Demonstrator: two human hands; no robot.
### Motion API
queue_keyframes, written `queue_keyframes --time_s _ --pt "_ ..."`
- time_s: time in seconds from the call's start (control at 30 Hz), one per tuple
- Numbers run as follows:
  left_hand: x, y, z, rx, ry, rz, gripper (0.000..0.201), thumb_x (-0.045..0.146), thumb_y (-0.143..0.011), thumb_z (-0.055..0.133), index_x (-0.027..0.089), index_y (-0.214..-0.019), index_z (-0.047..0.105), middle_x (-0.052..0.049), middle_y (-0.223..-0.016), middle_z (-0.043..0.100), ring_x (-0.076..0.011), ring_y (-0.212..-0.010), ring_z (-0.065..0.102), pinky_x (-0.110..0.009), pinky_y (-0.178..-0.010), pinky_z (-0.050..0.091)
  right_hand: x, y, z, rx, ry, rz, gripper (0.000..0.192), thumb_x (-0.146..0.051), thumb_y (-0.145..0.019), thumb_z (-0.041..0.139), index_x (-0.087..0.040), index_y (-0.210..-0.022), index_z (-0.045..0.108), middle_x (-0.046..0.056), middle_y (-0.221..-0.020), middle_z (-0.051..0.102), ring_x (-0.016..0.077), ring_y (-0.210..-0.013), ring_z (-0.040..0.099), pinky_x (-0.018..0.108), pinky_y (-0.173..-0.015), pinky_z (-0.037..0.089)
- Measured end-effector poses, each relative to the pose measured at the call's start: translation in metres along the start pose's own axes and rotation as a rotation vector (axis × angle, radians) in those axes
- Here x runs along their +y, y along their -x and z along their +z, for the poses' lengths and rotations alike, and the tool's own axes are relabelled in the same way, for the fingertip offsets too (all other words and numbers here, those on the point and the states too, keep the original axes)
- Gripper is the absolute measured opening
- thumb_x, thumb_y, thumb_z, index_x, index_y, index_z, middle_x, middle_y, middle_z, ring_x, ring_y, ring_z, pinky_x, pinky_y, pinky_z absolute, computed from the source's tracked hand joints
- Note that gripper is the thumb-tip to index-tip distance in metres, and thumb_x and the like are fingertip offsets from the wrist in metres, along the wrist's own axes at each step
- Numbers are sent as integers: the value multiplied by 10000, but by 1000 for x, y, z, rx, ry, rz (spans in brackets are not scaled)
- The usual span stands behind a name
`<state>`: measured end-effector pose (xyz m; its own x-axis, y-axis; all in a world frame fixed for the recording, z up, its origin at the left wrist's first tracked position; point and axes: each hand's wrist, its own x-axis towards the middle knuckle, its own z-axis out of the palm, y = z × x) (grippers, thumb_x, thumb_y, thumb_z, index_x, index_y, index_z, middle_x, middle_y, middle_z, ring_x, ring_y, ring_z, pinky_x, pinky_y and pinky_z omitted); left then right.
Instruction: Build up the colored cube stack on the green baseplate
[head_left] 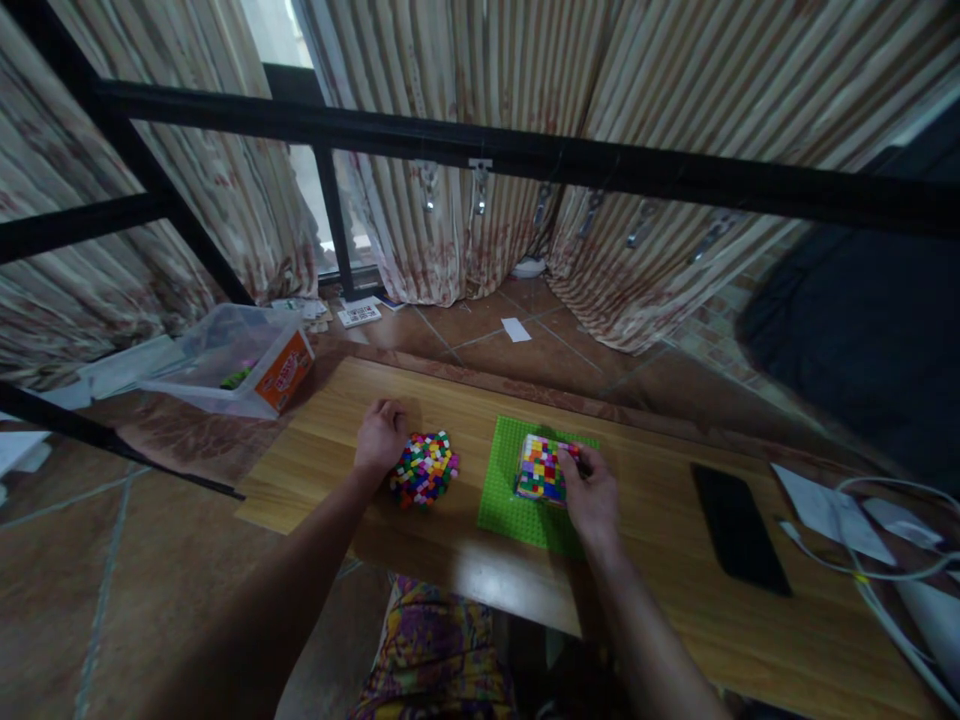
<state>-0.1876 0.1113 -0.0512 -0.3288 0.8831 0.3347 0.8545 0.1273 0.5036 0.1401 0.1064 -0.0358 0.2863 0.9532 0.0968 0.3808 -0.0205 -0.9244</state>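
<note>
Sitting off to the left on the floor, a clear plastic tub [225, 360] with an orange label holds a few small coloured bits, and just right of it the wooden table [675, 600] begins. On its smooth top the left hand [380, 437] rests curled, fingers loosely closed, touching the edge of a knobbly heap of loose bricks [424, 468]. Further right, the right hand [591, 494] pinches the near corner of a square multicoloured block [540, 468] standing on a studded green baseplate [510, 510], with a flat black phone [739, 528] well apart beyond.
</note>
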Motion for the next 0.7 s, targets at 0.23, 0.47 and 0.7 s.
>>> queue_keyframes --time_s 0.23,0.47,0.7 --pt "1 0 -2 -3 27 1 221 176 -840 430 179 -878 647 -103 -980 631 -233 -963 600 -347 -890 487 -1 -1 -3 -47 -34 45 532 -608 -749 611 -154 -1017 679 102 -924 728 225 -789 662 347 -724 512" --pt "1 1 0 2 10 -8 206 172 -845 434 181 -855 640 -97 -952 628 -228 -940 596 -343 -876 491 -18 17 -18 126 49 -103 480 -526 -850 534 -150 -1127 647 123 -1064 700 225 -908 643 368 -818 492" --pt "2 3 -2 -10 44 -12 198 156 -853 445 185 -866 641 -91 -964 626 -218 -944 594 -342 -882 489 -67 69 19 -301 114 -497 240 -320 -929 465 -233 -997 678 70 -1024 687 203 -968 628 350 -884 480"
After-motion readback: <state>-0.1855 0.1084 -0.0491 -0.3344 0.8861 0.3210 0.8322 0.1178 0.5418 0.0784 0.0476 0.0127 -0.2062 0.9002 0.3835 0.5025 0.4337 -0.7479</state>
